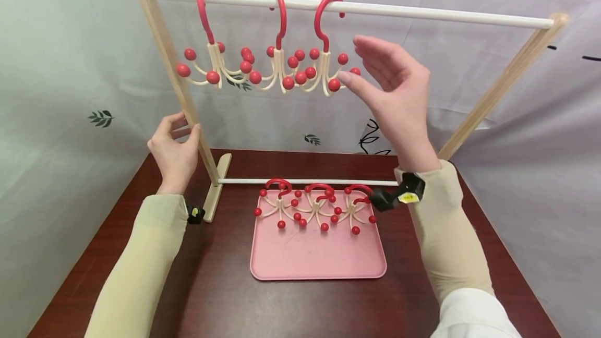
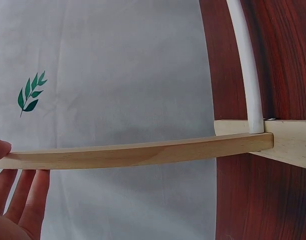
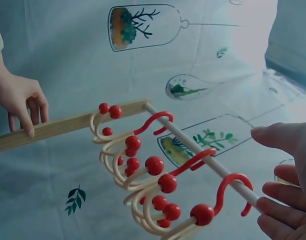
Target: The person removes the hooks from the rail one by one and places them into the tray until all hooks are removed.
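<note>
Red-hooked hangers, three in number, suspended from the upper white rod [image 1: 422, 12]: left-end hanger [image 1: 214, 59], middle hanger [image 1: 279, 61], right-end hanger [image 1: 326, 64]. Hooks over the rod; pale curved arms below, tipped with red balls. Hooks of middle and right-end hangers closer together than those of left-end and middle.

Left hand [image 1: 175, 153]: at the left upright [image 1: 167, 56], below hanger level. Thumb on one face, fingers nearly straight on the opposite face; wooden post pinched between them.

Right hand [image 1: 396, 85]: raised just beside the right-end hanger, below the upper rod in head view. Thumb and fingers spread wide apart, with nothing held. Thumb tip overlapping a ball of that hanger in head view; contact impossible to tell.

Pink tray [image 1: 310, 257]: flat on the dark red-brown table [image 1: 220, 286], in front of the lower white rod [image 1: 253, 181]. Along its far side, three further hangers of the same type: first tray hanger [image 1: 280, 205], second tray hanger [image 1: 317, 206], third tray hanger [image 1: 352, 207].

Behind: pale backdrop [image 1: 108, 40] with leaf prints.
</note>
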Tool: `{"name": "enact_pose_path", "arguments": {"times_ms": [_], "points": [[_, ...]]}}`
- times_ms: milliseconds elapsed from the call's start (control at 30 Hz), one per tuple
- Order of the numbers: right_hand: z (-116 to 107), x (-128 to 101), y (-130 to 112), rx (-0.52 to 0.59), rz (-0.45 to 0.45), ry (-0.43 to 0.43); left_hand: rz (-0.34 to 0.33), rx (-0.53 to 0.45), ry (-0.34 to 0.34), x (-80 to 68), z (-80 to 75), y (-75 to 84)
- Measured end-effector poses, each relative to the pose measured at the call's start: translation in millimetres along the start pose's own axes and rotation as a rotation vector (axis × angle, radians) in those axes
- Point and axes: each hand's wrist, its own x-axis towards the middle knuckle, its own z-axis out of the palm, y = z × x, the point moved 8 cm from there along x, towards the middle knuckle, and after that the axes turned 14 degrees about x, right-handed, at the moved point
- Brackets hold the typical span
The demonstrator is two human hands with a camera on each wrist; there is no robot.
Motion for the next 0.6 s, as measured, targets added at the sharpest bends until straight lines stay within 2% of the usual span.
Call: {"name": "enact_pose_path", "arguments": {"times_ms": [133,333,600], "points": [[9.9,16.5,7.7,-0.032,0.028,-0.031,0.000,-0.005,0.001,-0.3,0.7,-0.5],[12.6,37.9,33.8,-0.105,0.088,-0.071,0.002,-0.006,0.006,0.4,0.1,0.3],[16.0,49.6,49.7,-0.141,0.132,-0.095,0.001,-0.003,0.004,-0.4,-0.4,0.8]]}}
